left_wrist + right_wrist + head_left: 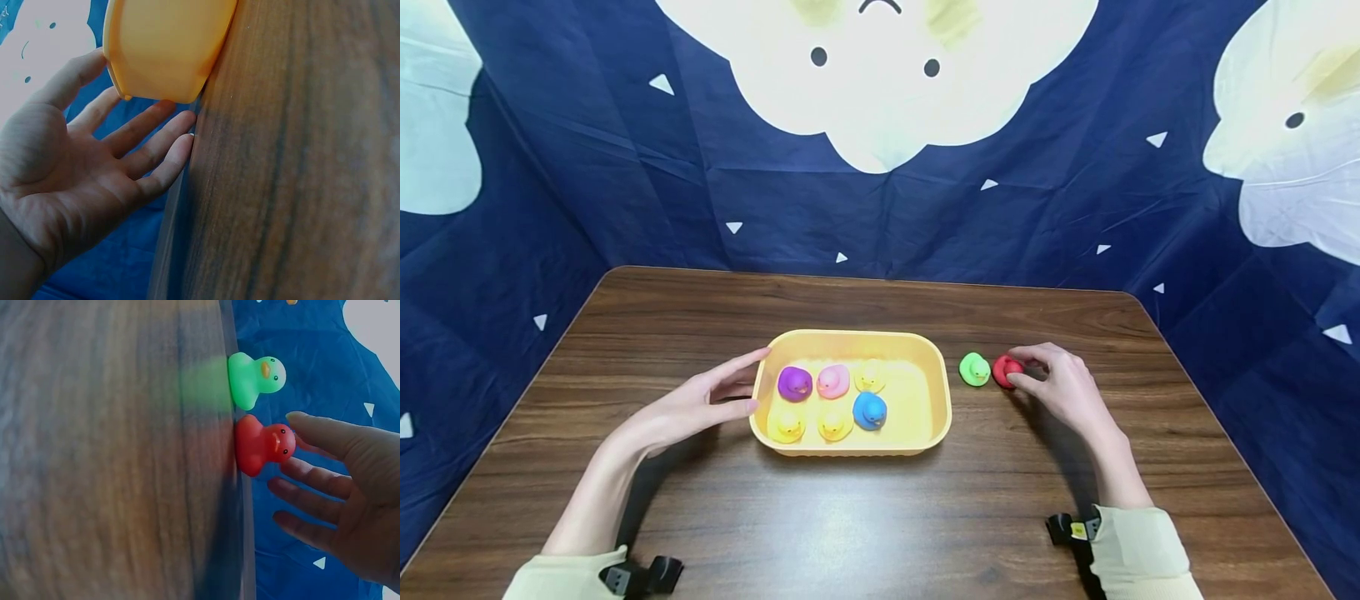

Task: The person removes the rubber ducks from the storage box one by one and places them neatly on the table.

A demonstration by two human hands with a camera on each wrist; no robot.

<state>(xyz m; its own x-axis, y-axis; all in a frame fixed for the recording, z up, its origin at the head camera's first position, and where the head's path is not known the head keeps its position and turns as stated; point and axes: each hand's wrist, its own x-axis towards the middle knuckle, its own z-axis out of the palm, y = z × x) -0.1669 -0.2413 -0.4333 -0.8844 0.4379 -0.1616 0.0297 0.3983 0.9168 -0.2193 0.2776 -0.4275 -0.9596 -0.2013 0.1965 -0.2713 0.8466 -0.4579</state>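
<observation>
A yellow plastic tray holds several rubber ducks, among them a purple duck, a pink duck and a blue duck. My left hand is at the tray's left end, fingers spread and loosely bent. In the left wrist view, its thumb touches the rim and its fingertips reach the end wall. To the right of the tray, my right hand has thumb and index finger round a red duck, which sits on the table. Its other fingers are loosely bent. Beside it sits a green duck.
Everything stands on a dark wood-grain table. Blue cloth with white clouds and small triangles hangs behind and at both sides. The green duck stands between the tray and the red duck.
</observation>
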